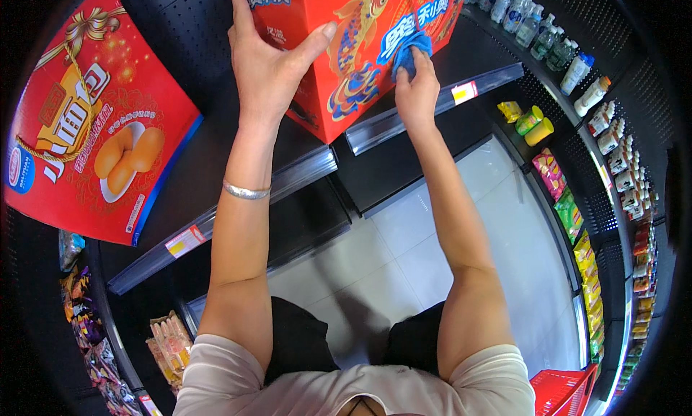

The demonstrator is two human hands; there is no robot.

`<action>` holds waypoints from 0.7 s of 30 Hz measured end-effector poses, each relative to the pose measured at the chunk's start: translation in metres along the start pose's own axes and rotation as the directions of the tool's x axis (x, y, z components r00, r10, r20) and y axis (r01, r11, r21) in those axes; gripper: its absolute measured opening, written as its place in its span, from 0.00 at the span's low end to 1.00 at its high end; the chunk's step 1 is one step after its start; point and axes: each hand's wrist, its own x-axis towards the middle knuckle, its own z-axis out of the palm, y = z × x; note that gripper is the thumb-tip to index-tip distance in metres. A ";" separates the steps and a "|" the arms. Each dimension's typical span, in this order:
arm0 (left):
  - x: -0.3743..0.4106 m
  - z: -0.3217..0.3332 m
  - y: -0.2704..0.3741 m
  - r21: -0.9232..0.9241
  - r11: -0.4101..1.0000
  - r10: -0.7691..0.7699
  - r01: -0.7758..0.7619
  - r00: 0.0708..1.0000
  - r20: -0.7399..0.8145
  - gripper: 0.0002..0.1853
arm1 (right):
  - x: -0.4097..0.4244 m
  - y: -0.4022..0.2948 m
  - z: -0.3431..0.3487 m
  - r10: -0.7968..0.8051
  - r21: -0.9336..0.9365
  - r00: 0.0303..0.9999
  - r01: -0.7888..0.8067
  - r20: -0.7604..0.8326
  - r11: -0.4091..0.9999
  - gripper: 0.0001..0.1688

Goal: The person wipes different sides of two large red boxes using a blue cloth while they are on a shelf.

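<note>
A large red gift box (351, 54) with a carp picture and blue-and-white lettering stands on the black shelf in front of me, one corner towards me. My left hand (270, 65) grips its left side, the thumb lying over the near corner and the fingers spread along the side face. My right hand (417, 86) holds a bunched blue cloth (412, 51) and presses it against the box's right-hand face, over part of the lettering. The box's top is cut off by the picture's edge.
To the left, another red gift box (108, 124) with a gold rope handle stands on the shelf. Clear price-label strips (184, 240) run along the shelf edge. Shelves at right hold bottles (532, 29) and snack bags (589, 270). A red shopping basket (562, 391) is at lower right.
</note>
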 end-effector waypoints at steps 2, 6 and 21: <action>0.000 0.001 0.000 -0.015 1.000 -0.012 0.012 1.000 -0.008 0.63 | -0.007 -0.012 0.000 0.061 0.060 0.998 -0.063 0.030 0.996 0.27; 0.002 -0.003 -0.004 -0.024 0.999 -0.039 0.039 0.999 0.003 0.62 | -0.021 -0.077 -0.005 -0.232 0.177 0.968 0.245 -0.093 0.953 0.24; 0.009 -0.016 -0.010 -0.125 0.990 -0.064 0.069 0.997 0.048 0.53 | -0.039 -0.015 -0.004 -0.219 0.316 0.960 0.156 0.175 0.936 0.16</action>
